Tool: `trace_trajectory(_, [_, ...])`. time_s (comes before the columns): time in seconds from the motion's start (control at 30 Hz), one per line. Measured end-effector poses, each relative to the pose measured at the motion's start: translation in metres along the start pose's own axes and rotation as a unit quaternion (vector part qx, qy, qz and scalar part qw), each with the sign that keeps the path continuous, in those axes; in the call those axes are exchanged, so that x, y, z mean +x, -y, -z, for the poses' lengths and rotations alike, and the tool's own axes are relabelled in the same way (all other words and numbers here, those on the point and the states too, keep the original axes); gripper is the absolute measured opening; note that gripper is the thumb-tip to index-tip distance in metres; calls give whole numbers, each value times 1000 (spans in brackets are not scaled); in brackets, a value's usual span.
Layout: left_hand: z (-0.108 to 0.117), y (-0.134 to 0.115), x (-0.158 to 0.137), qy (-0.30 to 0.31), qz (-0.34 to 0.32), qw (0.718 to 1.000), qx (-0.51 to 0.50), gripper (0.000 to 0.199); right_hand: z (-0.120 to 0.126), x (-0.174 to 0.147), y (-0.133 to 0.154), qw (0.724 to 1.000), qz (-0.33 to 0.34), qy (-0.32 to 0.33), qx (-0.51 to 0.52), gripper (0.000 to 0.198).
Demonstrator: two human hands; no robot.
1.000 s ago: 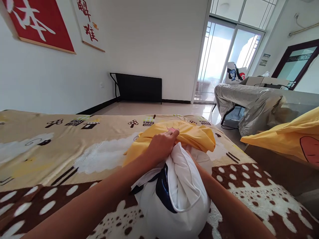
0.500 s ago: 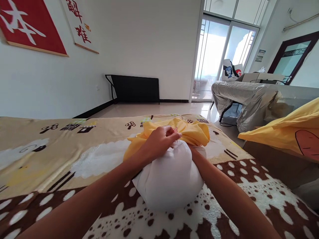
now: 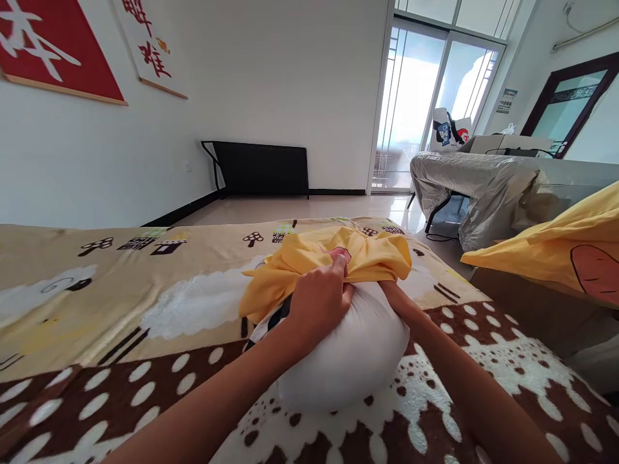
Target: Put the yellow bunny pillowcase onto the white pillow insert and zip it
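Observation:
A plump white pillow (image 3: 351, 361) rests on the blanket in front of me, its far end inside a bunched yellow pillowcase (image 3: 382, 254). My left hand (image 3: 323, 290) is closed on the pillowcase's near edge, thumb on top, over the pillow's upper left. On the pillow's right side, my right hand (image 3: 399, 299) reaches up to the pillowcase; its fingers are hidden beneath the yellow cloth. Black-and-white fabric (image 3: 275, 316) shows under my left wrist.
A patterned blanket (image 3: 203, 238) covers the surface under the pillow. Another yellow cloth with an orange patch (image 3: 546, 241) hangs at the right. Beyond stand a plastic-covered table (image 3: 464, 171) and a black folded panel (image 3: 261, 169) against the wall.
My left hand has moved down and gripped the pillowcase edge, turning its back toward me. The pillowcase comes lower over the pillow, whose near end has swung right. My right hand shows more.

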State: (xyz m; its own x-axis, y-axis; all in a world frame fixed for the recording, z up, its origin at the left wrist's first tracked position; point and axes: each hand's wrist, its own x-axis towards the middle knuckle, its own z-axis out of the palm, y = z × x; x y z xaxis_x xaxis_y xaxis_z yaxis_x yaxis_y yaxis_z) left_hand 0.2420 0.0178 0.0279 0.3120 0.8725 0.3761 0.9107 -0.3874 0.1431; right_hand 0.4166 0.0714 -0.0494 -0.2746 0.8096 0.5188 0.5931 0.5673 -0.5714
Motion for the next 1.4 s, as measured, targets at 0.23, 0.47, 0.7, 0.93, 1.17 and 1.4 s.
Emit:
trace_trajectory(0.23, [1,11,15,-16,12,997,-68,22,49,-55,40,992,-56,53,-104,42])
trace_trajectory(0.47, [2,-4,31,-64,19,988,-136,7,23,-64,77,975,100,59,-190,58])
trace_trajectory(0.7, [-1,-22,4,-1,-65,997,47,21,-19,-35,62,962,91,20,-257,47])
trace_trajectory(0.93, [18,-2,-17,-9,-150,987,-61,21,-1,-50,43,970,23,-44,-240,39])
trace_trajectory(1.17, [30,52,-31,-42,-115,987,-104,30,5,-68,27,958,84,-148,-232,38])
trace_trajectory(1.4, [12,45,-47,-76,-66,995,2,21,-4,-89,74,867,262,-335,-259,41])
